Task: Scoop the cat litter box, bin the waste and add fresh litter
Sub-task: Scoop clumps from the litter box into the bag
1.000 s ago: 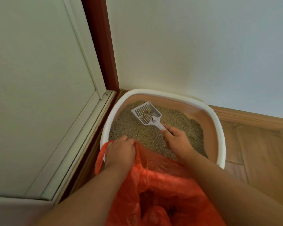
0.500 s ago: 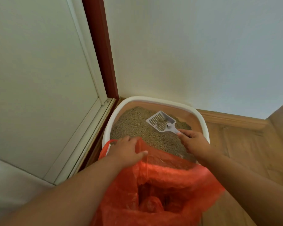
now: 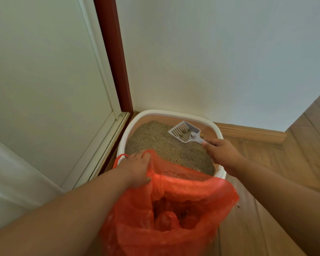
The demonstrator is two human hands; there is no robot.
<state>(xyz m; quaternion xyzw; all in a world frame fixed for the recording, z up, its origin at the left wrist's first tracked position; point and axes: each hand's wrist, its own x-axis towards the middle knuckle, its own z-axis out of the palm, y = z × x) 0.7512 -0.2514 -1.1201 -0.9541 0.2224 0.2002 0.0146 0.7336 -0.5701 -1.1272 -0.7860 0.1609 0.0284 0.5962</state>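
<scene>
A white-rimmed litter box [image 3: 175, 114] with tan inner walls sits in the room corner, filled with brown litter [image 3: 161, 143]. My right hand [image 3: 222, 153] grips the handle of a white slotted scoop [image 3: 184, 131], held above the litter at the box's far right; a few dark clumps lie in the scoop. My left hand [image 3: 136, 168] grips the rim of an orange plastic bag [image 3: 174, 209], holding its mouth wide at the box's near edge. Dark waste shows at the bottom of the bag.
A dark red door frame [image 3: 113, 56] and a white door [image 3: 41, 74] stand to the left of the box. A white wall is behind it, with a wooden skirting board [image 3: 251, 133]. Wooden floor [image 3: 277, 163] extends to the right.
My right hand has carried the scoop from the middle of the litter up and to the right side of the box. My left hand stays on the bag rim.
</scene>
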